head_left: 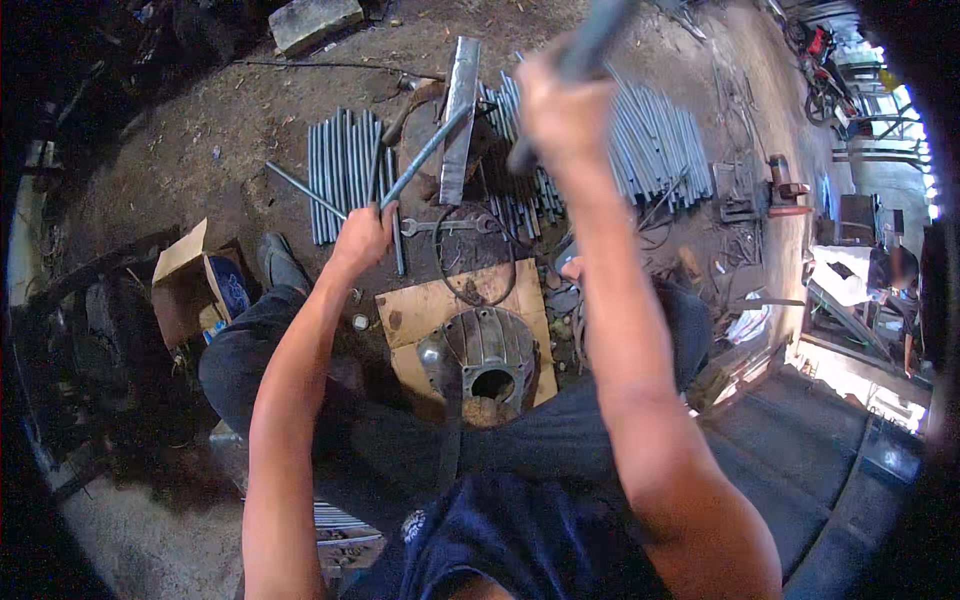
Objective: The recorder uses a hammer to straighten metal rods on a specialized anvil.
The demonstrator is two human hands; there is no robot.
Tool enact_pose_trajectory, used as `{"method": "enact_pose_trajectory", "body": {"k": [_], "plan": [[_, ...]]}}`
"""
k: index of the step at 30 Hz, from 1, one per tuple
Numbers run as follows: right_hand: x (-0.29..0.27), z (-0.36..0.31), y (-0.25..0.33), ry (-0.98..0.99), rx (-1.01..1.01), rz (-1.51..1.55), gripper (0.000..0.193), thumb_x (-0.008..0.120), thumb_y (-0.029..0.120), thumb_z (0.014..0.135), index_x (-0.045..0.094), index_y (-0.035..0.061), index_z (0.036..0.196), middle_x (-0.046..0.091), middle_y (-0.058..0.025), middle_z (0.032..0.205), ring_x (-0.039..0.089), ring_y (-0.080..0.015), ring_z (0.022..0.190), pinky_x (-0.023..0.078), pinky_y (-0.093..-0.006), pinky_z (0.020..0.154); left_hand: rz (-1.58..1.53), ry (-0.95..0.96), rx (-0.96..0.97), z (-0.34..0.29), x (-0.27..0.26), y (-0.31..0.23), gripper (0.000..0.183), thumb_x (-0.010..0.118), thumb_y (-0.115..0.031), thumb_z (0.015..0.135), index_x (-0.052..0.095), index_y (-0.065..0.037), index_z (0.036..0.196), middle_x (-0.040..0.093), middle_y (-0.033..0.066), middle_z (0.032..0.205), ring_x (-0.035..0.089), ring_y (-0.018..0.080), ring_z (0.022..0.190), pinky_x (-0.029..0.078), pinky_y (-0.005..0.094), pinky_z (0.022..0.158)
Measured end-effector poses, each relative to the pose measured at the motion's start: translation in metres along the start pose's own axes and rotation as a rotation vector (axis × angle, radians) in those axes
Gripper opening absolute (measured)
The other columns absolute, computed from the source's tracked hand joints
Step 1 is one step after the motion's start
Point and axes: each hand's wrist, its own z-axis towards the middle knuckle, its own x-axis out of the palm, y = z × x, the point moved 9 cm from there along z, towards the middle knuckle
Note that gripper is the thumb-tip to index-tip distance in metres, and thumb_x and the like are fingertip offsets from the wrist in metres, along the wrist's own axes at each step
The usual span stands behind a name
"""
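Observation:
My left hand (364, 241) is closed round a thin grey metal rod (425, 155), which slants up and to the right. The rod's far end meets a flat shiny metal bar (460, 125) standing over a dark block; whether they touch, I cannot tell. Raised at the upper right, my right hand (568, 112) grips a thick grey hammer (596, 40), smeared by motion and cut off by the top edge. A short end of its handle pokes out below the fist. Cut rods (340, 175) lie side by side beyond my left hand, and more rods (655, 140) lie to the right.
Between my legs a cast metal housing (490, 345) sits on flattened cardboard (400, 318). A double-ended wrench (450, 227) and a looped cable lie just beyond. An open carton (185, 285) stands at left, a concrete block (315, 24) at the far left. Another person (895, 285) is at far right.

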Motion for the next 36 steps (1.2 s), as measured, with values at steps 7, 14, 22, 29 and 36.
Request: {"method": "enact_pose_trajectory", "body": {"k": [7,14,22,29,36], "plan": [[0.040,-0.028,-0.236,0.298,0.681,0.296,0.010,0.057,0.004,0.074,0.051,0.0038,0.067,0.044,0.0001,0.052,0.039,-0.0088,0.039,0.034,-0.0260,0.038,0.075,-0.034,0.075,0.005,0.017,0.001,0.054,0.047,-0.043,0.091,0.058,0.008,0.079,0.058,0.0334,0.078,0.057,0.0489,0.078,0.046,0.0531,0.071],[0.059,-0.129,-0.349,0.411,1.024,0.236,0.010,0.056,0.006,0.074,0.052,0.0027,0.065,0.045,-0.0025,0.052,0.041,-0.0135,0.040,0.036,-0.0302,0.039,0.034,-0.043,-0.032,0.007,-0.008,-0.004,0.054,0.046,-0.042,0.091,0.059,0.010,0.083,0.058,0.0341,0.080,0.057,0.0483,0.082,0.045,0.0506,0.073],[0.107,-0.280,-0.543,0.520,1.268,0.258,0.018,0.051,0.018,0.082,0.057,0.0048,0.071,0.051,-0.0096,0.054,0.049,-0.0254,0.045,0.040,-0.0379,0.044,-0.053,0.056,0.008,0.008,-0.011,-0.014,0.051,0.049,-0.039,0.091,0.059,0.011,0.084,0.057,0.0325,0.074,0.057,0.0463,0.077,0.044,0.0472,0.068],[0.090,-0.282,-0.505,0.425,1.314,0.232,0.018,0.047,0.019,0.087,0.060,0.0087,0.078,0.051,-0.0075,0.062,0.047,-0.0231,0.050,0.042,-0.0390,0.048,-0.111,0.037,0.006,0.008,-0.010,-0.006,0.051,0.052,-0.039,0.089,0.059,0.011,0.082,0.056,0.0320,0.070,0.057,0.0464,0.075,0.044,0.0478,0.067],[0.074,-0.248,-0.471,0.485,1.406,0.215,0.015,0.055,0.011,0.081,0.049,0.0089,0.067,0.044,-0.0031,0.054,0.042,-0.0182,0.043,0.039,-0.0336,0.044,0.030,0.001,0.060,0.009,-0.004,-0.013,0.046,0.047,-0.040,0.091,0.059,0.004,0.082,0.059,0.0290,0.074,0.057,0.0466,0.076,0.045,0.0507,0.071]]}}
